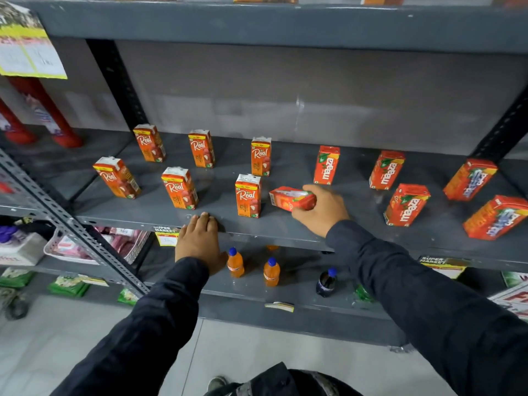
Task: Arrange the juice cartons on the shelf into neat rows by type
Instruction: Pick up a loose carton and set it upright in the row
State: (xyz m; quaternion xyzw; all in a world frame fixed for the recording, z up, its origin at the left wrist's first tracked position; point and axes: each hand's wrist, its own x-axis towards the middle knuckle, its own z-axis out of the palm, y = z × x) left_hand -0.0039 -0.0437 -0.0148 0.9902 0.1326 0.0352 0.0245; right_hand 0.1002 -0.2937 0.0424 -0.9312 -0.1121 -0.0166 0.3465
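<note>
Several orange Real cartons (pixel 248 195) stand in two rows on the left half of the grey shelf (pixel 314 230). Several red Maaza cartons (pixel 406 204) stand in two rows on the right half. My right hand (pixel 321 208) is shut on one more Maaza carton (pixel 288 198), held on its side just above the shelf, right of the front Real carton. My left hand (pixel 198 241) lies flat on the shelf's front edge with its fingers together and holds nothing.
Two orange drink bottles (pixel 235 262) and a dark bottle (pixel 326 282) stand on the shelf below. A slotted metal upright (pixel 71 224) slants across the left. Red bottles (pixel 51 121) stand in the neighbouring bay at the far left. A basket (pixel 134 247) of packets sits lower left.
</note>
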